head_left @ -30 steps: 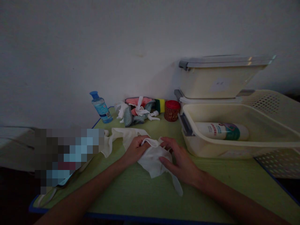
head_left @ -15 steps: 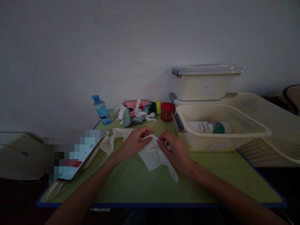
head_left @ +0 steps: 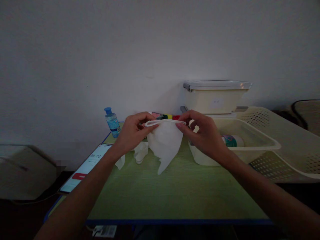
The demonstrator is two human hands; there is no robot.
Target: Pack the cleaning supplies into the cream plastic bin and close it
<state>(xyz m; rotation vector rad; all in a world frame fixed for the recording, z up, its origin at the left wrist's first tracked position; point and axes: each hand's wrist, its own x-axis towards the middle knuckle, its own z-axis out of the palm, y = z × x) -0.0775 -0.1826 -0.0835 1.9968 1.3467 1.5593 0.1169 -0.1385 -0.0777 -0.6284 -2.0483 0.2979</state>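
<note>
A thin white glove hangs over the table, its cuff stretched sideways and its lower part tapering to a limp point. My left hand pinches the left end of the cuff between thumb and fingers. At the other end, my right hand grips the cuff in the same way. More limp white material lies on the table behind and left of the glove, partly covered by my left arm.
A phone showing a timer lies at the left, near a blue bottle. On the right stand an open cream bin with a white-and-green bottle inside, a lidded box and a perforated basket. Behind my hands, a yellow sponge peeks out.
Both hands have risen and spread apart, pulling the glove's cuff wide; the glove is lifted higher above the table. The view has shifted slightly, and the hands now cover most of the items at the back.
</note>
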